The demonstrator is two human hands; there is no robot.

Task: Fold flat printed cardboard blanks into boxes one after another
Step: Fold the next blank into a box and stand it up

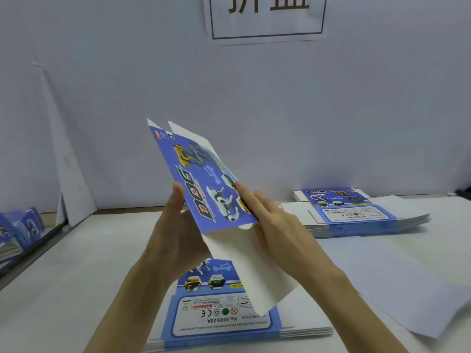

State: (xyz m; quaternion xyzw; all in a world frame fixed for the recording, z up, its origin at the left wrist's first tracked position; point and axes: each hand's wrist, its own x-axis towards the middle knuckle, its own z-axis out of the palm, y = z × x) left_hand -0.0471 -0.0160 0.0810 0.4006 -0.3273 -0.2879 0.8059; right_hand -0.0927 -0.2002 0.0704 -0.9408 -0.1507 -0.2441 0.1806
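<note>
Blank (204, 179), squeezed between the straight fingers of left hand (175, 233) and right hand (277, 225), is barely opened; stack (224, 317) below the grip remains unfolded.

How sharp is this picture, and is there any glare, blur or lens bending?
Head view: the raised blank and print on the near stack read clearly; the boxes at far left smear; light is soft, no glare; the wide-angle lens skews the table.
</note>
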